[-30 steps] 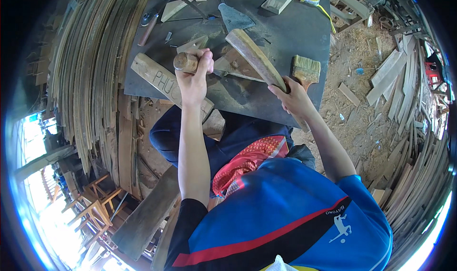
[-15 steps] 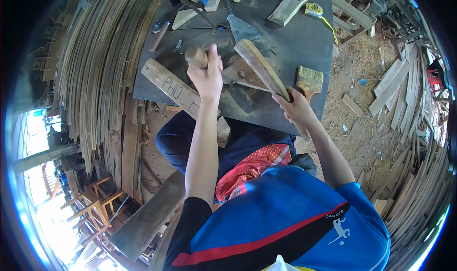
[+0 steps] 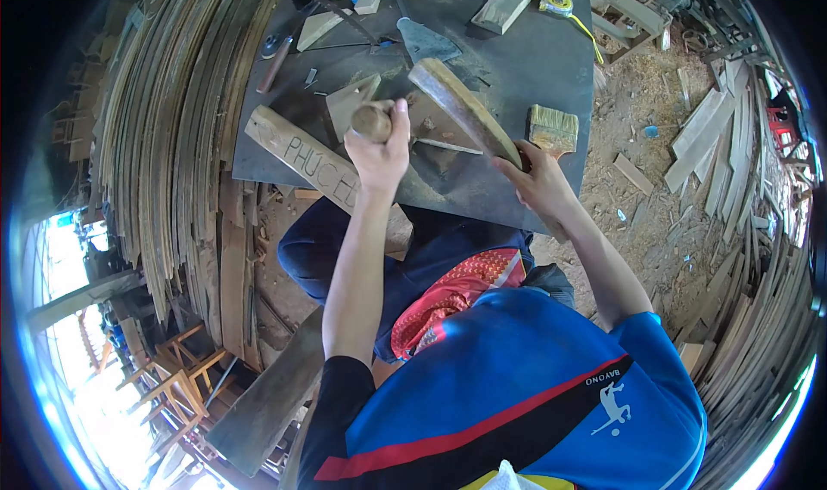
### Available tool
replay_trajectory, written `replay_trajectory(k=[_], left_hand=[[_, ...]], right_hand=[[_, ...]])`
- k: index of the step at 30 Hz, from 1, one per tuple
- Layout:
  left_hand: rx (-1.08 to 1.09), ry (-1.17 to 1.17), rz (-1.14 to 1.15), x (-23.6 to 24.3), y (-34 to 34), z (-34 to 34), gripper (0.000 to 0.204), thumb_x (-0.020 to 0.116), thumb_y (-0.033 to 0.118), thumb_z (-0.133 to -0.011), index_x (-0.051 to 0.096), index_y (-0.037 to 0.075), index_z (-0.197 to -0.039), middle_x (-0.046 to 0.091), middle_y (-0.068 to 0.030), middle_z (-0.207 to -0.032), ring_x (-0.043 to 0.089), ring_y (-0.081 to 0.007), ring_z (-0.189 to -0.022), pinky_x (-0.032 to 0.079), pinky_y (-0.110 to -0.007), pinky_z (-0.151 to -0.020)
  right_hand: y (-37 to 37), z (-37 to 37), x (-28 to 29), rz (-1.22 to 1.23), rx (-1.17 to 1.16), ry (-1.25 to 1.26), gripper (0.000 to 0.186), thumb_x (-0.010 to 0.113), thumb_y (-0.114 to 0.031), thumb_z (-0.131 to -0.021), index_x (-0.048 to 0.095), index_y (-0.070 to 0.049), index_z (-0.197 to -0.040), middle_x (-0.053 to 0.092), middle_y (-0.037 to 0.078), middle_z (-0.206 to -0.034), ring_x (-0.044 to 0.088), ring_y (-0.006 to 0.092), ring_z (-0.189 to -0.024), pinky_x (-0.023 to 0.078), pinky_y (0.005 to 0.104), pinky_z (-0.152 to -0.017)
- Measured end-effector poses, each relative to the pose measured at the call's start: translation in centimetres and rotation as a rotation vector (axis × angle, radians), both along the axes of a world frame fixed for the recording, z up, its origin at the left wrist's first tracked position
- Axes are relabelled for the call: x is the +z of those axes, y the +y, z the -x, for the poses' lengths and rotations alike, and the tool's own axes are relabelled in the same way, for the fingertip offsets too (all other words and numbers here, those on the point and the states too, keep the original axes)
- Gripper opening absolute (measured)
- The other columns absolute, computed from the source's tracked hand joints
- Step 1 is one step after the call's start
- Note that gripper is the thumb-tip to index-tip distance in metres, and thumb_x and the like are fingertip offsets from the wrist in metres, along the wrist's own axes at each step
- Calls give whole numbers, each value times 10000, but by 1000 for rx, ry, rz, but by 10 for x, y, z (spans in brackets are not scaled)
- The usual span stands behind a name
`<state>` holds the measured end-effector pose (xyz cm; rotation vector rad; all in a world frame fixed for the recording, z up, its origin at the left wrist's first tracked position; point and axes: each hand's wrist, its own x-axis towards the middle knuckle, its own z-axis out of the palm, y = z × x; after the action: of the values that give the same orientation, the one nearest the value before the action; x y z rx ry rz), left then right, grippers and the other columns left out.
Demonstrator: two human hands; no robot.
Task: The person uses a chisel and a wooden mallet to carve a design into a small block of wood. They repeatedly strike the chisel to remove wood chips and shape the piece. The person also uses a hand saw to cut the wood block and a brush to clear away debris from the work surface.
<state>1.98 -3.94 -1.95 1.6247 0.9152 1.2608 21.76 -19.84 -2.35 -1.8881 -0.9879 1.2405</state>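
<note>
My left hand is closed around a wooden-handled tool, its rounded handle end tilted up toward the view. Beside the fist a flat, pale blade-like piece shows; whether it belongs to that tool I cannot tell. My right hand grips a long, rounded wooden bar, which slants up and left over the dark table. Left of my left hand lies a pale wooden board with dark handwriting. A wide paintbrush rests just beyond my right hand.
On the dark tabletop lie a grey triangular scraper, a yellow tape measure, a wooden-handled tool and wood offcuts. Long planks are stacked at left. Scrap boards cover the floor at right.
The pale flat piece now shows left of my left fist. The left hand has turned slightly and sits a little lower. My right hand still holds the bar; the whole view has shifted slightly.
</note>
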Motion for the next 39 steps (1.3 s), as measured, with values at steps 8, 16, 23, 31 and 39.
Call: replay_trajectory(k=[8, 16, 23, 31, 39], left_hand=[[-81, -15, -137, 2, -4, -4, 150, 780, -10, -870, 630, -12, -873, 663, -3, -794, 599, -64, -727, 500, -256, -651], [-114, -145, -86, -22, 4, 9, 263, 772, 31, -879, 647, -49, -1096, 722, -44, -924, 671, -117, -851, 542, -285, -777], [-129, -171, 70, -26, -3, 10, 189, 738, -22, -879, 647, -50, -1043, 718, -47, -930, 649, -78, -792, 514, -239, -665], [-65, -396, 147, 25, -10, 41, 187, 652, -9, -978, 540, 28, -832, 547, -26, -641, 522, -95, -542, 473, -268, -530], [126, 853, 212, 57, -24, 51, 314, 784, 288, -890, 714, -2, -987, 726, -172, -780, 730, -359, -759, 564, -442, -723]], right_hand=[[-43, 0, 67, -450, 37, -83, 514, 818, -290, -891, 621, 29, -1242, 719, 193, -912, 729, 256, -809, 554, 373, -766], [-37, -4, 111, -600, 188, -565, 512, 835, -354, -858, 639, 5, -1166, 711, 170, -870, 724, 352, -752, 571, 425, -649], [-32, -1, 120, -608, 170, -421, 508, 825, -369, -869, 636, 22, -1131, 702, 202, -846, 723, 376, -766, 565, 426, -677], [-26, -23, 65, -154, 10, -268, 445, 772, -333, -930, 659, 14, -1184, 686, 129, -746, 694, 175, -651, 511, 334, -624], [-2, -33, 8, -80, 40, -494, 530, 751, -498, -893, 678, -27, -1125, 700, 197, -839, 710, 391, -823, 530, 477, -716]])
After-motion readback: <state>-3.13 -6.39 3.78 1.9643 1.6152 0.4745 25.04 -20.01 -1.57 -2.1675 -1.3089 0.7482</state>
